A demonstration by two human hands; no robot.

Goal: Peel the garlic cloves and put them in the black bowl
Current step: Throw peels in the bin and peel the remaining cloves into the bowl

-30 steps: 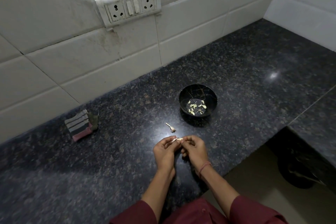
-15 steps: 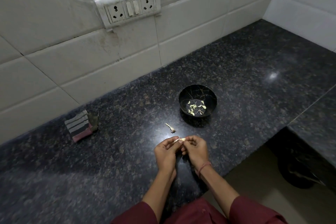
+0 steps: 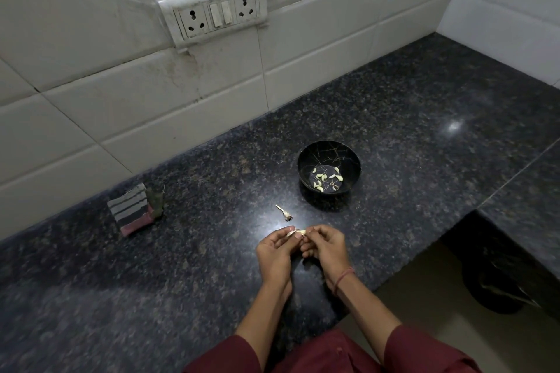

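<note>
My left hand [image 3: 274, 254] and right hand [image 3: 325, 247] pinch a papery garlic clove [image 3: 297, 232], lower centre | round glossy black bowl [image 3: 328, 171] above-right holds pale peeled cloves [image 3: 325, 177] | speckled granite counter [image 3: 151, 281]

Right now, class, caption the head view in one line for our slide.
Left hand and right hand pinch a garlic clove near the black bowl of peeled cloves.
</note>
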